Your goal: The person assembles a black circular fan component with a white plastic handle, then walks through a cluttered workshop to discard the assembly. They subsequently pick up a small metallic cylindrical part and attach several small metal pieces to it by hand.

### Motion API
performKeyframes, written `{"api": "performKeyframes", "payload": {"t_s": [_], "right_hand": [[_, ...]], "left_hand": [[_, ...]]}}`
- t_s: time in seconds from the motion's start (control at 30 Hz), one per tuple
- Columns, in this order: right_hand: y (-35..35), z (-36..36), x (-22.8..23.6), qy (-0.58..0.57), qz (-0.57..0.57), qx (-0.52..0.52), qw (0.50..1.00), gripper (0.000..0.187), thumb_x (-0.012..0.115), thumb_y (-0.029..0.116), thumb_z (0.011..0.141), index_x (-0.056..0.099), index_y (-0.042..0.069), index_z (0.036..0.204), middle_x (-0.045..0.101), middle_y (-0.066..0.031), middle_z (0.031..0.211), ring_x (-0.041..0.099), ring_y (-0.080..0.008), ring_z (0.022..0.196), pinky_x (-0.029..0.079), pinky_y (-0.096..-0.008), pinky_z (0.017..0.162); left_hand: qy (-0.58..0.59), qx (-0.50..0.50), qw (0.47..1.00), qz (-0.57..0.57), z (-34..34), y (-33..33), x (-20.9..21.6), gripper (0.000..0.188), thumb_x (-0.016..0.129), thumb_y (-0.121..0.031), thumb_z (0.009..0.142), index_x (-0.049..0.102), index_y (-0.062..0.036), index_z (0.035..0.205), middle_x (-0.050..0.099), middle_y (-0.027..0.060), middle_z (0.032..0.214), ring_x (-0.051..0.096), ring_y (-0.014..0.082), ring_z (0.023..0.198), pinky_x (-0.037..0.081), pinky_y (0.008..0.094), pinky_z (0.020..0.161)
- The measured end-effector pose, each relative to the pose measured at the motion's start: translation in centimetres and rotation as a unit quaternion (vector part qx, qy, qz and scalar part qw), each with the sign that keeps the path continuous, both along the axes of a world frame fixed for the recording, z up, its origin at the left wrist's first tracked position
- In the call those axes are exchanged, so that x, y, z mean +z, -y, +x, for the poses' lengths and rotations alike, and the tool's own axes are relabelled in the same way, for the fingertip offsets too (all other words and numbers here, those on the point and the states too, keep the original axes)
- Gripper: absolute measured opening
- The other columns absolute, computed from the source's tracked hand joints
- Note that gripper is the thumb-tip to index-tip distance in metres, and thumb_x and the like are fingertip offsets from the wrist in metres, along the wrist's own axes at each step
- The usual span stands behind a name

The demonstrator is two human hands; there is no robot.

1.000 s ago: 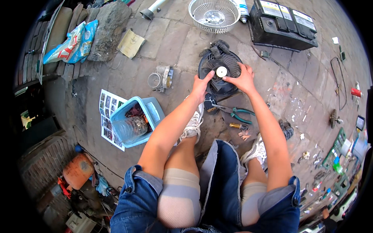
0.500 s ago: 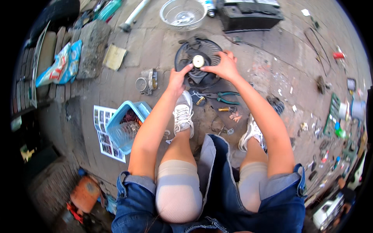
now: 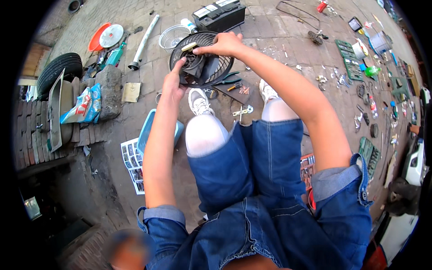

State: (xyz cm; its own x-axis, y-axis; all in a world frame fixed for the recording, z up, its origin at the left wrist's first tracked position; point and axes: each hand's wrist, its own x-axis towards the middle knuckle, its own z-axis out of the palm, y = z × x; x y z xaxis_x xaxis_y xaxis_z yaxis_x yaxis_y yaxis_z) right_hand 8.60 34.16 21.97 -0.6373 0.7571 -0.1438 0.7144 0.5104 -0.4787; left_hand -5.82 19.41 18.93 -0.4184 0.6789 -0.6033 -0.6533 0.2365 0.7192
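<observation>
"Just beyond the white shoes (image 3: 199, 102), what are the two hands doing?"

"Both are clamped on a black fan (image 3: 198, 67). The left hand (image 3: 172, 83) grips its near left side, thumb foremost. The right hand (image 3: 225, 44) holds the upper right, its thumb at a pale disc (image 3: 189, 46) by the hub."

"Where's the fan, exactly?"

"Between the hands, partly in front of a white wire basket (image 3: 169, 37). I can't tell whether it touches the paving (image 3: 265, 45)."

"Anything close by?"

"Teal-handled pliers (image 3: 229, 81) just right of it, a black battery (image 3: 219, 16) beyond, and a blue bin (image 3: 145, 128) behind the left forearm."
</observation>
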Motion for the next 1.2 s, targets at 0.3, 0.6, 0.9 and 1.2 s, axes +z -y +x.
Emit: {"api": "performKeyframes", "payload": {"t_s": [0.3,0.6,0.9,1.2], "right_hand": [[6.5,-0.3,7.7,-0.091,-0.096,-0.052,0.990,0.111,0.059,0.085,0.039,0.061,-0.001,0.108,0.049,-0.0245,0.123,0.032,-0.0413,0.124,0.025,-0.0495,0.100],[0.9,-3.0,-1.8,-0.158,-0.150,-0.115,0.969,0.100,0.073,0.067,0.044,0.056,0.001,0.117,0.029,-0.0240,0.137,0.013,-0.0402,0.131,0.016,-0.0517,0.106],[-7.8,-5.3,-19.8,-0.201,-0.139,-0.135,0.960,0.085,0.079,0.055,0.043,0.055,-0.009,0.094,0.044,-0.0269,0.108,0.037,-0.0398,0.109,0.039,-0.0469,0.088],[-8.3,-6.3,-24.9,-0.249,-0.144,-0.212,0.934,0.073,0.081,0.043,0.046,0.051,-0.004,0.095,0.034,-0.0319,0.119,0.031,-0.0454,0.114,0.031,-0.0504,0.095]], "left_hand": [[0.028,-0.013,0.995,0.091,-0.8,7.0,7.3,0.042,0.065,-0.026,0.080,0.052,-0.0067,0.116,0.058,0.0096,0.114,0.057,0.0249,0.101,0.046,0.0403,0.089],[-0.052,0.016,0.998,-0.014,-2.7,0.0,0.1,0.052,0.068,-0.030,0.078,0.048,-0.0071,0.120,0.053,0.0088,0.120,0.053,0.0248,0.107,0.045,0.0409,0.091],[-0.066,0.033,0.995,-0.071,-4.4,-9.0,-17.1,0.042,0.058,-0.028,0.087,0.047,-0.0022,0.119,0.054,0.0096,0.117,0.054,0.0194,0.105,0.046,0.0352,0.089],[-0.111,0.005,0.985,-0.131,-6.1,-10.4,-22.4,0.047,0.058,-0.028,0.086,0.043,-0.0010,0.122,0.052,0.0100,0.119,0.051,0.0204,0.109,0.043,0.0356,0.093]]}}
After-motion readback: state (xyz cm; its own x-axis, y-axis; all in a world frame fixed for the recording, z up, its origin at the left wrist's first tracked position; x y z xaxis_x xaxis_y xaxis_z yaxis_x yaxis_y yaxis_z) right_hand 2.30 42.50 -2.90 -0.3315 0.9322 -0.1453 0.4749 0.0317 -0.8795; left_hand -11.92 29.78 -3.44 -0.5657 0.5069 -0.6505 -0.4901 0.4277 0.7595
